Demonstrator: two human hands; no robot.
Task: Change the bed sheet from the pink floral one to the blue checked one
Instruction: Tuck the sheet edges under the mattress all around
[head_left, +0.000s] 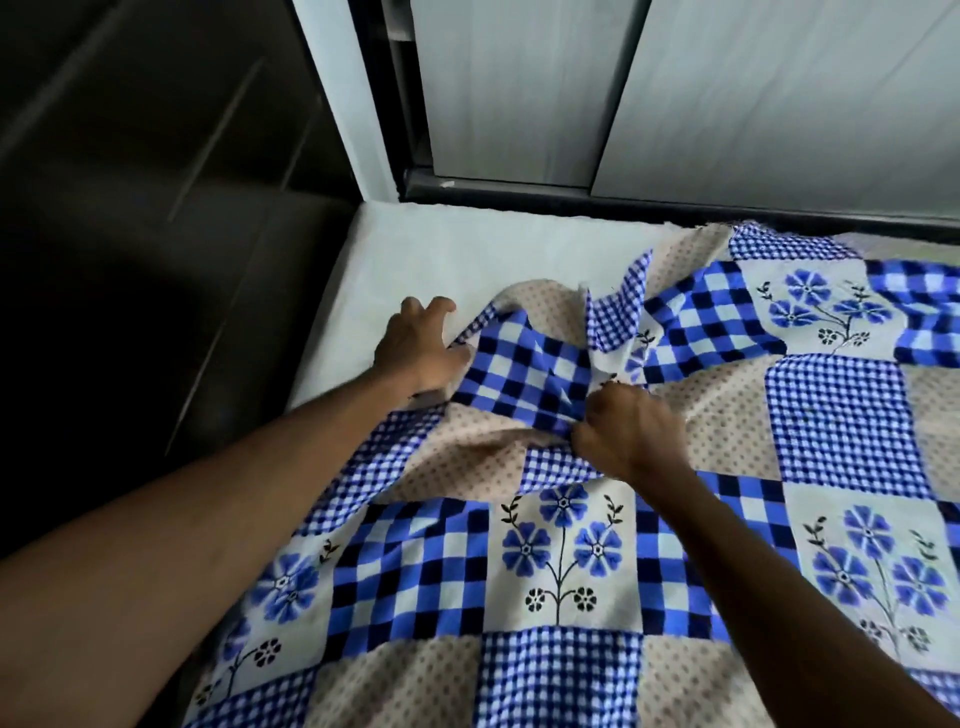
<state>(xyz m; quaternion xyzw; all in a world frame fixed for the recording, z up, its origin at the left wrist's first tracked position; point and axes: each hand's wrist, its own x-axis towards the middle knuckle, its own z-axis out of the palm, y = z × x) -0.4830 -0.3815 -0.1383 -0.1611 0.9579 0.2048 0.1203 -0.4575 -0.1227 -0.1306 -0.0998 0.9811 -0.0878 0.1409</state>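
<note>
The blue checked sheet (571, 561) lies over most of the mattress (467, 244), a patchwork of large and small blue checks, blue flower squares and beige dotted squares. Its far left corner is bunched up and folded back on itself, so a strip of bare white mattress shows along the far edge and at the left corner. The person's right hand (628, 431) is closed into a fist on a raised fold of the sheet near that rumpled corner, fingers curled tight into the cloth. The left hand (421, 348) reaches further out, its fingers lightly bent and spread over the bare mattress, its thumb side touching the sheet's turned-up edge. The thumb itself is hidden, so whether this hand pinches the cloth cannot be told. Both forearms stretch in from the near side across the sheet. Beyond the mattress runs a dark ledge (675, 202), with pale panels (779, 93) above it, and to the left everything is dim and dark.
</note>
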